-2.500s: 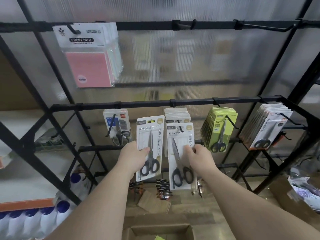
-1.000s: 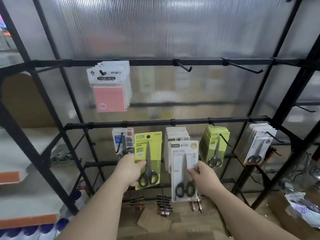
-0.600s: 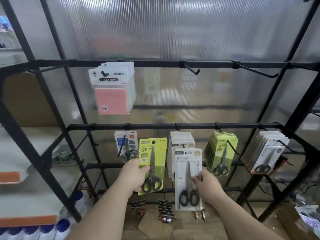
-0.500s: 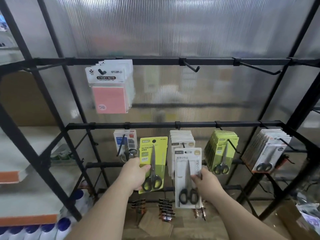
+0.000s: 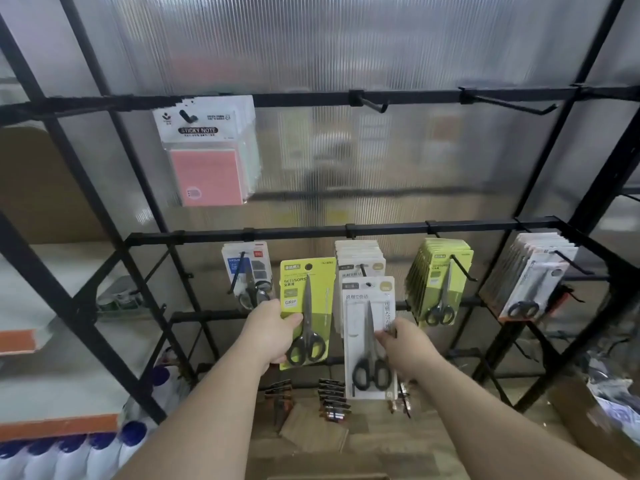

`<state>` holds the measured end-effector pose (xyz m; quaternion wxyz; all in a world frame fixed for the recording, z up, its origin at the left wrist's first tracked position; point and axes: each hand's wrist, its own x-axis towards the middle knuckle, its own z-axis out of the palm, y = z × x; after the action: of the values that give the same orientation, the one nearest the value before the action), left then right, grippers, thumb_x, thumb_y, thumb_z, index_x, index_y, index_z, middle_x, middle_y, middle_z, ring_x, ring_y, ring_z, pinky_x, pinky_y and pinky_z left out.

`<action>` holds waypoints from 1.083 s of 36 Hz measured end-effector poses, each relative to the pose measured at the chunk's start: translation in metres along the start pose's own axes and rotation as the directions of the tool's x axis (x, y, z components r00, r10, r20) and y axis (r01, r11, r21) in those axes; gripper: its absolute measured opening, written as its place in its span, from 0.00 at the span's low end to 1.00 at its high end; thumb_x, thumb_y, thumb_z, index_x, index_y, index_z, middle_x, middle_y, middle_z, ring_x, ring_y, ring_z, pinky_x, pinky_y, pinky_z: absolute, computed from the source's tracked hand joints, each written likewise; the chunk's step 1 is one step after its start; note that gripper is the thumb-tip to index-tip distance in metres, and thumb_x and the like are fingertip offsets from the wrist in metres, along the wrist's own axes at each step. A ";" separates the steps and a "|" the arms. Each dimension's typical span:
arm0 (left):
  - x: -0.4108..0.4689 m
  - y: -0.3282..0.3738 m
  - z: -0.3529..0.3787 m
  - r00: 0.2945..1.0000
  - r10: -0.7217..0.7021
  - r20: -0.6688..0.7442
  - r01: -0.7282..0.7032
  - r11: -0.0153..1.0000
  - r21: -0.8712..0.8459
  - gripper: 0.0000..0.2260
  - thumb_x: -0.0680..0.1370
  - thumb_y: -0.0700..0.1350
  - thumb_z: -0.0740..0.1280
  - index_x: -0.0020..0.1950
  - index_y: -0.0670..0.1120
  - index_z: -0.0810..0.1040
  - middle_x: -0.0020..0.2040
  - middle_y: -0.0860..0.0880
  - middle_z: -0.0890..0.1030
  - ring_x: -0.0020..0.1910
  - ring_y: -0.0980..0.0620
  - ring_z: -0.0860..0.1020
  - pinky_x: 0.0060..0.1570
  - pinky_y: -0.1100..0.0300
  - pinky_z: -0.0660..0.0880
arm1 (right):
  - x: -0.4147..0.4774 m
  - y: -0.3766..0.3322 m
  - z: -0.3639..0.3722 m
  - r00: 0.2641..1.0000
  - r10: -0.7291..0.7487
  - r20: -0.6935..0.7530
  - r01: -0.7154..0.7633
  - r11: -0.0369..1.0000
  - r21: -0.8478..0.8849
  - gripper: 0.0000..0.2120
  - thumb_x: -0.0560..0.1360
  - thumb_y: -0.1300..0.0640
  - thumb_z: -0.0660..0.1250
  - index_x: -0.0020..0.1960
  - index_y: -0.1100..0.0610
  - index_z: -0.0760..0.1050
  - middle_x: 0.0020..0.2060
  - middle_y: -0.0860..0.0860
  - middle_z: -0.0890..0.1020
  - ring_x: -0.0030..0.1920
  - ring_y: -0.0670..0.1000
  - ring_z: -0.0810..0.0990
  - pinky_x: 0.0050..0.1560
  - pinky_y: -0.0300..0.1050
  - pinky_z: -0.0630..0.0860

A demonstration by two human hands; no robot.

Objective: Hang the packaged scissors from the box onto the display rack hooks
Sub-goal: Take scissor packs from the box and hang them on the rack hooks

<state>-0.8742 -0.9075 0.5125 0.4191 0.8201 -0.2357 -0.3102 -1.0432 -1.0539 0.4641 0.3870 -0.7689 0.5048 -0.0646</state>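
My left hand (image 5: 272, 332) grips a yellow-green scissors pack (image 5: 308, 313) by its left edge, upright in front of the rack's lower rail (image 5: 381, 228). My right hand (image 5: 403, 344) pinches a white scissors pack (image 5: 369, 337) at its right edge, just below the stack of white packs (image 5: 360, 261) on the middle hook. Further right hang a yellow-green stack (image 5: 438, 275) and a grey-white stack (image 5: 530, 275). A blue-and-white pack (image 5: 247, 268) hangs left of my left hand. The box is hidden, only a cardboard edge shows at the bottom.
Pink sticky-note packs (image 5: 207, 150) hang from the upper rail. Two bare hooks (image 5: 372, 102) (image 5: 512, 107) stick out of that rail to the right. Small clips (image 5: 330, 398) hang low on the rack. Blue-capped bottles (image 5: 69, 452) stand at lower left.
The pack in my left hand changed from a white one to a yellow-green one. My view tilted up, and both hands stayed near the lower hooks with their packs.
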 end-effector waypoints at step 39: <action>0.011 -0.027 0.022 0.999 0.022 -0.024 -0.023 0.999 -0.031 0.06 0.84 0.45 0.63 0.58 0.53 0.76 0.50 0.54 0.77 0.46 0.55 0.75 0.50 0.47 0.83 | 0.053 -0.007 0.023 0.998 -0.043 0.045 0.050 0.984 -0.171 0.19 0.83 0.52 0.56 0.69 0.61 0.70 0.51 0.57 0.80 0.48 0.57 0.81 0.45 0.49 0.80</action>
<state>-0.8789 -0.9120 0.4771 0.4381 0.8145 -0.2349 -0.2992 -1.0014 -1.0843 0.4376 0.3279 -0.8122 0.4823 -0.0138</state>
